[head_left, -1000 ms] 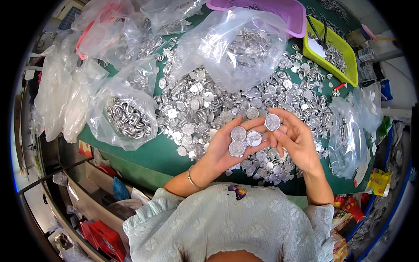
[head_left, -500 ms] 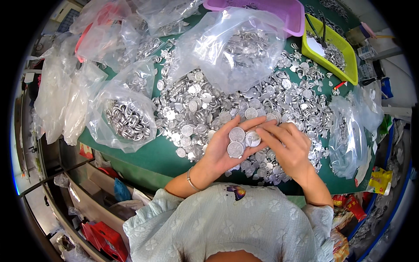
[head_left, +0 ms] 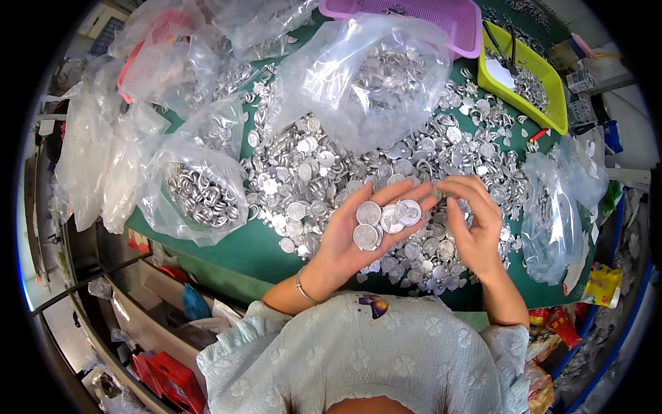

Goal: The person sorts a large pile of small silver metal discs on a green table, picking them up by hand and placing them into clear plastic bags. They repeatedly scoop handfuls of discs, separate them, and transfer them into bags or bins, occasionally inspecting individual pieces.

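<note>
Palm up, my left hand holds several round silver coin-like metal discs spread over its palm and fingers. One disc rests near the fingertips. My right hand is beside those fingertips, its thumb and fingers apart and curved, with nothing visible between them. Beneath and beyond both hands lies a wide pile of small silver metal pieces, among them discs, rings and flower-like shapes.
A clear plastic bag of metal pieces lies on the pile. Another open bag is at left, a further bag at right. At the back are a purple basket and a yellow-green basket on the green table.
My right hand has drawn slightly right, away from the discs, and its thumb and fingers have spread apart. Another disc now shows near my left fingertips.
</note>
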